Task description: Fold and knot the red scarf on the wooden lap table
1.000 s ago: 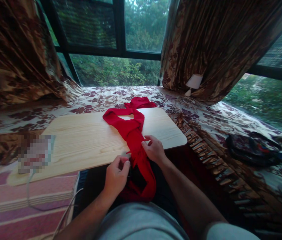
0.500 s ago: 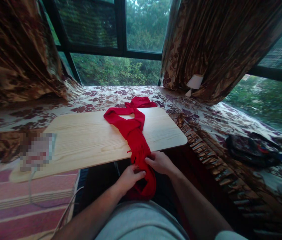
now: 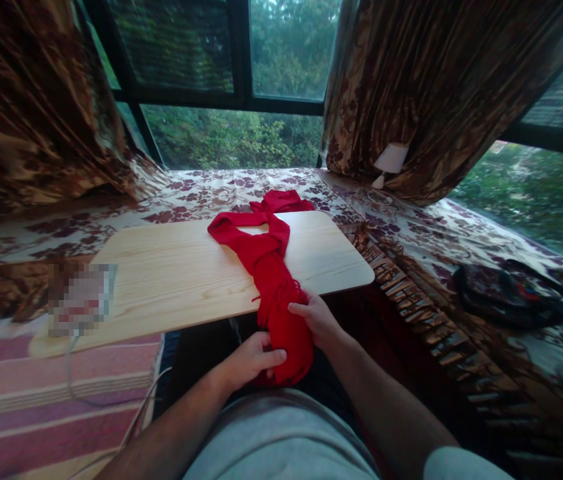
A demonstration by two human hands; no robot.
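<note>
A long red fringed scarf lies across the light wooden tabletop, bent into a loop at its far part. Its near end hangs over the front edge close to my body, gathered into a smooth, rounded bundle. My left hand grips the lower left side of that bundle, thumb on top. Higher up on the right side, my right hand holds the scarf near its fringe, thumb pressed on the cloth. The undersides of the bundle and several fingertips are hidden.
More red cloth rests past the table's far edge on the floral cover. A blurred-out flat object with a cable is at the table's left. A white lamp and a dark bag stand to the right.
The near end of the scarf has turned from an open, hanging loop into a closer, rounded bundle. My right hand has moved slightly up, and my left hand slightly down and left.
</note>
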